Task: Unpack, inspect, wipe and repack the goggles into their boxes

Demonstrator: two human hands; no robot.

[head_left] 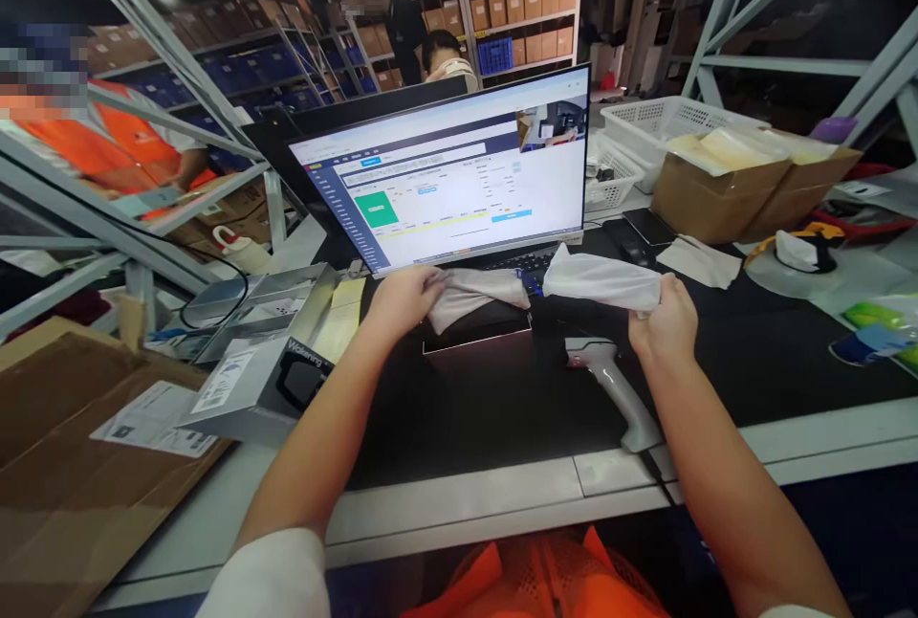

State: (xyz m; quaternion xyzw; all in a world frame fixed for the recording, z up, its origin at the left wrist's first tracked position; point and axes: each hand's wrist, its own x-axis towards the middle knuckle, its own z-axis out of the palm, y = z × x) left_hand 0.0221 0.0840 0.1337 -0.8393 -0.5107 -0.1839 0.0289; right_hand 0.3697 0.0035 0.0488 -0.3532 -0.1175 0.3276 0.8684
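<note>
My left hand (403, 302) is closed on one end of a thin, pale wrapped packet (484, 291), held just above a flat black box (479, 329). My right hand (666, 320) grips the near end of a second, puffier white wrapped packet (602, 279). The two packets point toward each other, with a small blue thing (532, 282) between their ends; whether it joins them I cannot tell. What the wrapping contains is hidden. Below the right-hand packet, a grey handheld barcode scanner (613, 390) lies on the black mat (466, 427).
A monitor (459, 187) stands behind the hands, the keyboard (535, 262) partly hidden below it. Left are a large carton (64, 427) and a grey printed box (251, 384). Right are an open carton (717, 192), white baskets (645, 125) and a tape roll (796, 254). Other people stand beyond.
</note>
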